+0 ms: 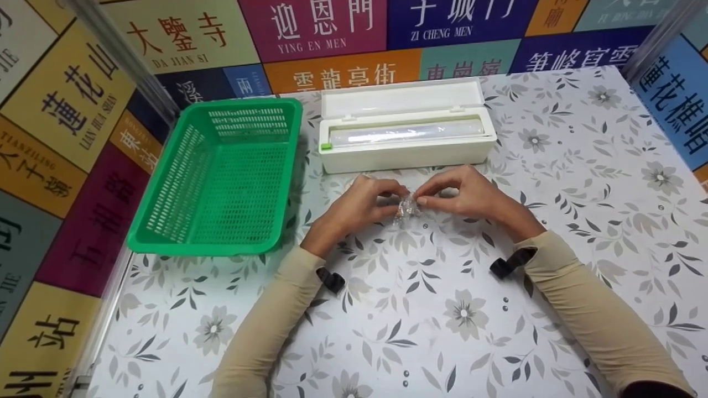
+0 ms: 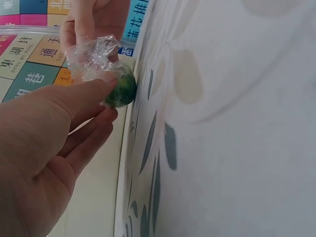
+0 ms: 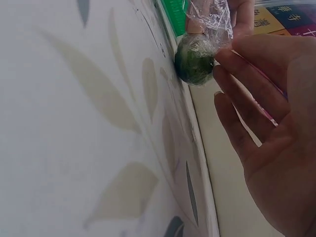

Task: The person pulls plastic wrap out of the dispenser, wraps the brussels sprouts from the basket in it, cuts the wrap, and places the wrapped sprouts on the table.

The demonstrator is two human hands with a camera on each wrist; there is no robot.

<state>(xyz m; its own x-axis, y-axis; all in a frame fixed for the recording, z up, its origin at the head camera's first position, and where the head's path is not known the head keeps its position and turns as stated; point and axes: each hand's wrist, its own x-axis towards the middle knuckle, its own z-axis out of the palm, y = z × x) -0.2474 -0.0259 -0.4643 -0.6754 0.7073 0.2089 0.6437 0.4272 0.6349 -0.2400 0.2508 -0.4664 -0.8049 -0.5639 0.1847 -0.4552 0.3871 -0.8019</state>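
A small round green fruit [image 2: 123, 89], wrapped in clear plastic wrap [image 1: 409, 207], rests on the table between both hands. The wrap bunches up into a crinkled tuft above the fruit. From the left, my left hand [image 1: 365, 200] pinches the gathered wrap, its thumb beside the fruit in the left wrist view. My right hand [image 1: 469, 193] pinches the wrap from the other side with thumb and index finger. In the right wrist view its other fingers [image 3: 247, 94] spread loosely near the fruit [image 3: 193, 60]. The hands' fingertips nearly meet at the tuft.
Just beyond the hands stands a white wrap dispenser box [image 1: 409, 160], lid raised, with a film roll [image 1: 406, 132] inside and a green slider at its left end. At left is a green plastic basket [image 1: 296, 143]. Lettered panels [image 1: 337, 50] border the flower-patterned tablecloth [image 1: 420, 331].
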